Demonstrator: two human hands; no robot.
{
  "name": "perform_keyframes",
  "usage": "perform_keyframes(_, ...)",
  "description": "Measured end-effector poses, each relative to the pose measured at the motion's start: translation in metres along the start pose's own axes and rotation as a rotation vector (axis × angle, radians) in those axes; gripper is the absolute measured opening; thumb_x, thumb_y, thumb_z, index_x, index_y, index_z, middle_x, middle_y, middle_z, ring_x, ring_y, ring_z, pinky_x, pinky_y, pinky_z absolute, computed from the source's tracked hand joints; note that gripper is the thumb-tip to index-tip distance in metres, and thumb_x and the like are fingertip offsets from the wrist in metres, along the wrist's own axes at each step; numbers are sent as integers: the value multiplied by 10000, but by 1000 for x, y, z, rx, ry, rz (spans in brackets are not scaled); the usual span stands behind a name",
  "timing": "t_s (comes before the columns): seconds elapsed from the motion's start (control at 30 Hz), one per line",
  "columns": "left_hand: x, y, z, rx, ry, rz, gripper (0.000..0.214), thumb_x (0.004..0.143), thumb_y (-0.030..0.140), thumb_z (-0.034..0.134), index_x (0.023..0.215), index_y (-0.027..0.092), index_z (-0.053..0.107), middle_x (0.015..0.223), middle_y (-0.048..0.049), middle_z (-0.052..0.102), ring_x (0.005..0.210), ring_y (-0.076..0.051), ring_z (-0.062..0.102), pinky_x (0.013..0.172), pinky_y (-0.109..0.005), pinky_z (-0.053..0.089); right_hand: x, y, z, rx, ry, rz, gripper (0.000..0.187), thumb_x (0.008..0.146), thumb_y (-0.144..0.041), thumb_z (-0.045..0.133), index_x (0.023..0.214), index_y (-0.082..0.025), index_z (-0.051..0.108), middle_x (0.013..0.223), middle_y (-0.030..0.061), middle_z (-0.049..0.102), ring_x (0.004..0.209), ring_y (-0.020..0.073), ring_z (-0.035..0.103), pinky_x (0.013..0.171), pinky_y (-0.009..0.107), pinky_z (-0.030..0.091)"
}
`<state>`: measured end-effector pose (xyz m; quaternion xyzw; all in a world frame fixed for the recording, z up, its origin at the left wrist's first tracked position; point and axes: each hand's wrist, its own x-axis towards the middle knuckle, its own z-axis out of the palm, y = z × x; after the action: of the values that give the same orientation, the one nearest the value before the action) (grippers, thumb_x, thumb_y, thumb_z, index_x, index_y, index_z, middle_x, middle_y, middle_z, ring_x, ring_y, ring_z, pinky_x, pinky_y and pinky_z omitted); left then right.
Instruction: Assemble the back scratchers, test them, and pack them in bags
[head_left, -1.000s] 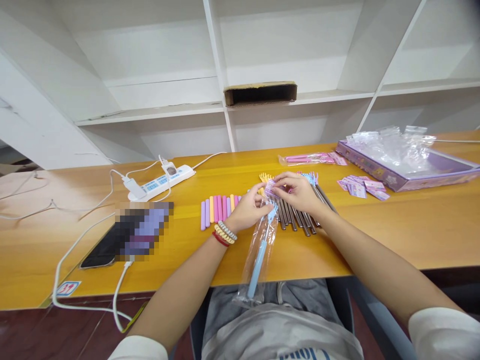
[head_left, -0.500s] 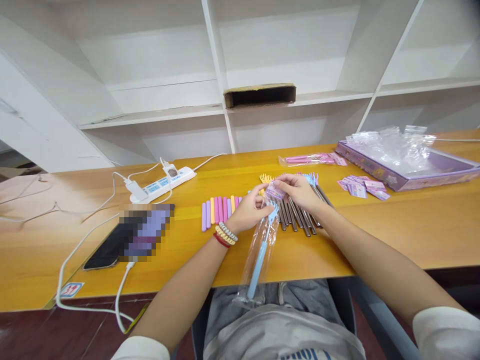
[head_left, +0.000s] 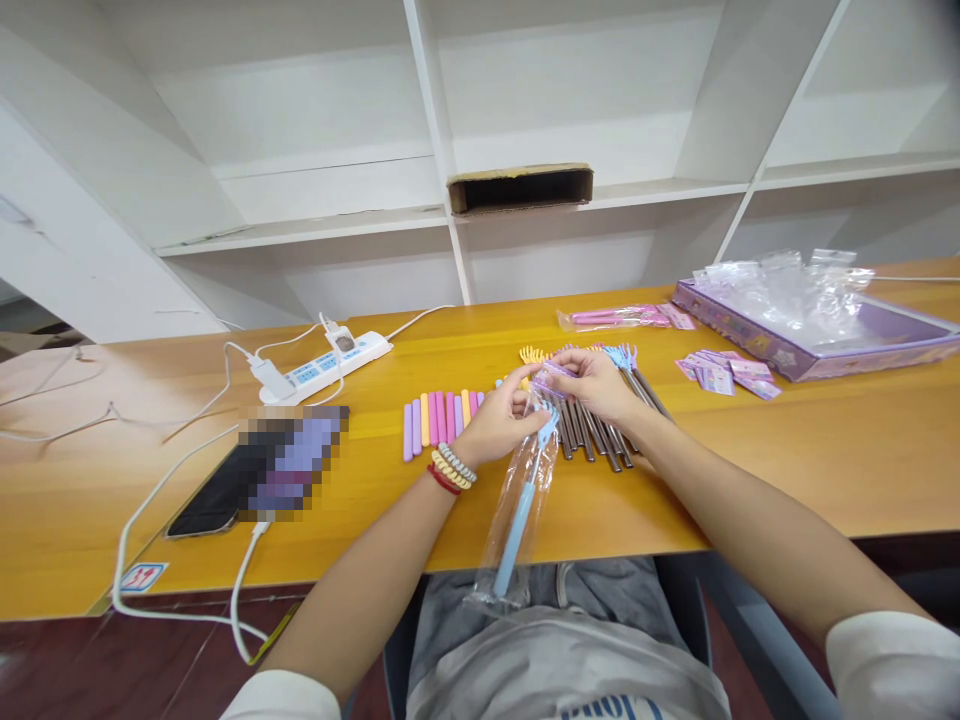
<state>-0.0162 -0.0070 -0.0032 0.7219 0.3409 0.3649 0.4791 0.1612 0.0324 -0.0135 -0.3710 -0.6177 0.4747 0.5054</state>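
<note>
A blue back scratcher (head_left: 515,540) hangs, claw end up, inside a clear plastic bag (head_left: 491,550) over the table's front edge. My left hand (head_left: 501,415) is closed on the bag near the scratcher's claw. My right hand (head_left: 596,385) pinches a small purple printed card (head_left: 553,381) at the bag's upper end; whether the card is inside the bag I cannot tell. Behind and under my right hand lie several metal back scratcher rods (head_left: 600,435) with coloured claw heads. Left of my left hand is a row of pink, purple and yellow handles (head_left: 437,420), partly covered.
A purple box tray (head_left: 847,362) holding clear bags (head_left: 787,295) stands at right. Near it lie loose cards (head_left: 731,374) and a bagged pink back scratcher (head_left: 622,318). A power strip (head_left: 326,368), cables and a phone (head_left: 217,490) occupy the left. White shelves (head_left: 300,232) rise behind.
My right hand has shifted slightly, and the purple card has turned and lies flatter beneath its fingers. My left hand and the bagged blue back scratcher have stayed in place.
</note>
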Motion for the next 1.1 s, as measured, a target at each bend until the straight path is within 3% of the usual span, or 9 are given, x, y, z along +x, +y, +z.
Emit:
perform_keyframes(0.1, 0, 1, 0, 14, -2, 10, 617, 782, 254, 596, 1344, 212, 345, 682, 33, 454, 589, -90, 431, 562, -245, 347, 0, 2, 2, 18, 19, -11, 293, 601, -292, 695, 837, -141, 609, 778, 22, 648, 628, 88, 560, 592, 233, 449)
perform_keyframes(0.3, 1, -1, -1, 61, 12, 28, 540, 789, 259, 586, 1292, 181, 403, 634, 53, 384, 571, -87, 380, 564, -251, 338, 2, 5, 4, 26, 25, -23, 290, 597, -260, 666, 859, -141, 630, 784, 18, 647, 601, 77, 545, 577, 224, 448)
perform_keyframes(0.57, 0, 1, 0, 66, 3, 15, 567, 789, 267, 577, 1309, 172, 371, 635, 56, 387, 573, -88, 390, 550, -244, 328, 2, 10, 3, 56, -1, -42, 276, 603, -221, 645, 870, -153, 632, 847, 17, 659, 727, 109, 602, 725, 270, 488)
perform_keyframes(0.87, 0, 0, 0, 85, 25, 31, 545, 789, 261, 576, 1295, 179, 390, 627, 55, 376, 567, -87, 379, 552, -243, 333, 1, 4, 6, 136, 40, -5, 281, 547, -173, 660, 824, -149, 624, 781, -3, 648, 638, 79, 565, 640, 229, 461)
perform_keyframes(1.1, 0, 0, -1, 69, -1, 26, 553, 797, 258, 571, 1306, 181, 369, 653, 44, 410, 591, -93, 410, 554, -247, 342, 1, 4, 6, 90, 59, 25, 288, 573, -254, 683, 835, -150, 626, 767, 10, 639, 603, 80, 534, 562, 218, 422)
